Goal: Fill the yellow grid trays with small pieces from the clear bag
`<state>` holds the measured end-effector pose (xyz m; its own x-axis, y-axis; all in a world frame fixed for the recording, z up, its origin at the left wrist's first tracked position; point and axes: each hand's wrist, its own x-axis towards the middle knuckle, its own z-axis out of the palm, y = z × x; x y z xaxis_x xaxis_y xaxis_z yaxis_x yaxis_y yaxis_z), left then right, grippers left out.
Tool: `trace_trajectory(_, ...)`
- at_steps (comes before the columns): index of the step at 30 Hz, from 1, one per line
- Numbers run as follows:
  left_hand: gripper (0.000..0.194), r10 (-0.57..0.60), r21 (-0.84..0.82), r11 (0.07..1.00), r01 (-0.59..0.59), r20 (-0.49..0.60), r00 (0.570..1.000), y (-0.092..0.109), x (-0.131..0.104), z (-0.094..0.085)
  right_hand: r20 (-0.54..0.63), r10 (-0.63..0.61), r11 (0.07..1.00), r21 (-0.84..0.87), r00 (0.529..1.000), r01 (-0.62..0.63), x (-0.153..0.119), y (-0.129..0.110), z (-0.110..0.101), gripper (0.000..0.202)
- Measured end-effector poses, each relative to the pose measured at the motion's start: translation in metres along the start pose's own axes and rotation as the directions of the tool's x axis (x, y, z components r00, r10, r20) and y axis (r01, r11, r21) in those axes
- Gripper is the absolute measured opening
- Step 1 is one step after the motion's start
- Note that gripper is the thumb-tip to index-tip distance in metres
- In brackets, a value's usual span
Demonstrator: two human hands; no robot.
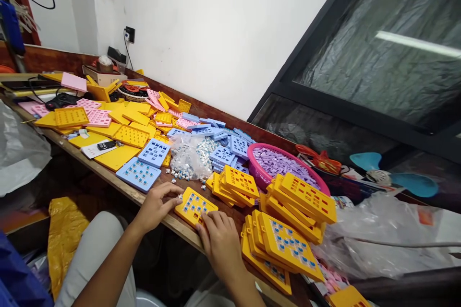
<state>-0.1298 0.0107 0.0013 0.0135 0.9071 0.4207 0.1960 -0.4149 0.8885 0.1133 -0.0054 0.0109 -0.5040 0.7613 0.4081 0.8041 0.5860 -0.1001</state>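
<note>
On the table edge before me lies a yellow plate [194,206] with rows of small blue-and-white switches in its slots; a few slots near its lower right corner are bare. At its left corner my left hand [158,206] is closed in a pinch, a small white-and-blue switch just showing at the fingertips. My right hand [221,237] grips the plate's right end, thumb at the front edge and fingers on top; whatever is under those fingertips is hidden. Loose switches [180,170] spill from a clear plastic bag [190,151] beyond the plate.
Filled yellow plates [288,242] are stacked at right, with more yellow plates [239,182] behind. A pink basket [252,165] holds purple pieces. Blue plates [139,173] lie at left, near a key fob [106,145]. Yellow and pink plates crowd the far left. A fan [380,176] lies at right.
</note>
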Motion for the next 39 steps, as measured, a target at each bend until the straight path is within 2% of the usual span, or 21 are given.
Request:
trace_trajectory(3, 0.036, 0.0, -0.082, 0.997, 0.003, 0.037, 0.999, 0.0, -0.001, -0.001, -0.009, 0.009, 0.993, -0.117, 1.0, -0.01, -0.009, -0.015, 0.0, 0.035)
trace_trajectory(7, 0.03, 0.04, -0.045, 0.998, -0.037, 0.072, 0.997, -0.001, 0.0, -0.003, 0.005, -0.012, 0.99, -0.142, 1.0, 0.012, -0.011, -0.022, 0.001, 0.038)
trace_trajectory(11, 0.029, 0.081, -0.059, 0.995, -0.076, 0.096, 0.992, 0.001, -0.001, -0.003, 0.04, -0.052, 0.989, -0.135, 0.998, 0.057, -0.008, -0.018, -0.003, 0.032)
trace_trajectory(18, 0.026, 0.037, -0.03, 0.999, -0.034, 0.098, 0.994, 0.005, -0.004, 0.007, 0.105, -0.104, 0.992, 0.083, 0.989, 0.095, -0.004, 0.0, -0.017, 0.032)
trace_trajectory(20, 0.024, 0.069, 0.05, 0.996, -0.074, 0.099, 0.993, 0.006, -0.004, 0.013, 0.118, -0.138, 0.978, 0.175, 0.983, 0.117, 0.007, 0.008, -0.021, 0.029)
trace_trajectory(22, 0.02, 0.138, 0.169, 0.973, -0.156, 0.113, 0.984, 0.007, -0.002, 0.021, 0.081, -0.129, 0.97, 0.218, 0.988, 0.109, 0.025, 0.016, -0.021, 0.028)
trace_trajectory(25, 0.016, 0.209, 0.351, 0.901, -0.255, 0.164, 0.964, 0.005, 0.0, 0.031, 0.051, -0.069, 0.996, 0.065, 0.996, 0.066, 0.062, 0.026, -0.015, 0.029)
trace_trajectory(28, 0.014, 0.216, 0.42, 0.864, -0.277, 0.189, 0.958, 0.0, 0.001, 0.035, 0.148, -0.066, 0.977, -0.192, 0.987, 0.094, 0.093, 0.029, -0.005, 0.024)
trace_trajectory(30, 0.013, 0.207, 0.402, 0.875, -0.271, 0.195, 0.959, -0.003, 0.003, 0.033, 0.216, -0.058, 0.952, -0.281, 0.975, 0.119, 0.106, 0.029, 0.002, 0.022)
trace_trajectory(35, 0.01, 0.16, 0.426, 0.876, -0.226, 0.185, 0.97, -0.007, 0.007, 0.021, 0.283, -0.045, 0.929, -0.341, 0.958, 0.144, 0.119, 0.028, 0.011, 0.025)
trace_trajectory(39, 0.011, 0.152, 0.429, 0.879, -0.208, 0.162, 0.975, -0.004, 0.006, 0.013, 0.231, -0.074, 0.94, -0.308, 0.97, 0.146, 0.111, 0.034, 0.0, 0.018)
